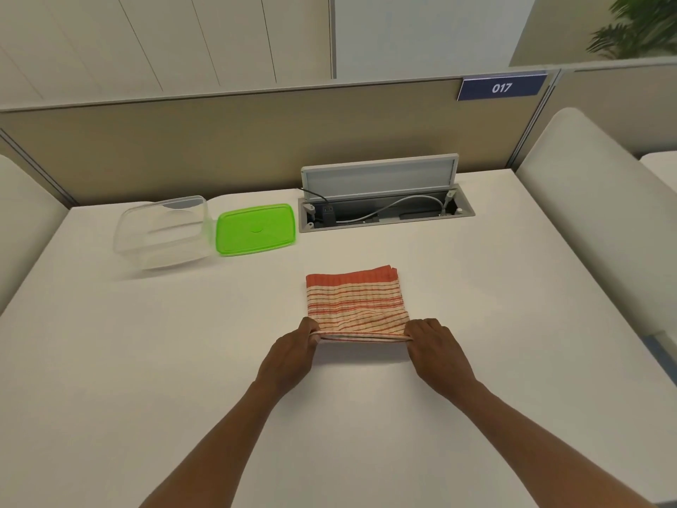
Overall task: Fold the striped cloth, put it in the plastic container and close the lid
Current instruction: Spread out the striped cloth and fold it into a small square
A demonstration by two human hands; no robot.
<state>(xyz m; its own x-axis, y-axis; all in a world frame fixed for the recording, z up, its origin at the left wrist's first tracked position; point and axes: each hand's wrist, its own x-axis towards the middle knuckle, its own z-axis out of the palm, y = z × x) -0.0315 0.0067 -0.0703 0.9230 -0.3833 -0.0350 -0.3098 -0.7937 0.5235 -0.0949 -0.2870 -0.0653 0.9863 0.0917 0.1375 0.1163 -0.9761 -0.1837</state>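
On the white desk [146, 361], far left, plastic container [165, 232] sits open side tipped toward the camera, clear walls, nothing inside it. Just to its right, touching or nearly so, green lid [255, 229] lies flat, off the container, small round mark at centre. Striped cloth [355, 306] is mid-desk, well apart from both and nearer the person: folded into a compact, roughly square stack, cream ground with thin orange-red stripes, one solid orange-red band along the far edge. Several layers show at the near edge and the far right corner. The top layer has some wrinkles near the front. Left hand [293, 352] pinches the cloth's near left corner, thumb on top, fingers tucked under the layers. Right hand [436, 348] pinches the near right corner the same way. Near edge is stretched taut between the two hands and lifted slightly off the desk; the far part rests flat. Both forearms are bare, coming in from the bottom of the frame. Behind the cloth, to the right of the lid, cable tray [384, 210] is recessed in the desk, flap up, grey cable inside. On the partition [219, 141] top right, blue sign [501, 88] reads "017" in white.
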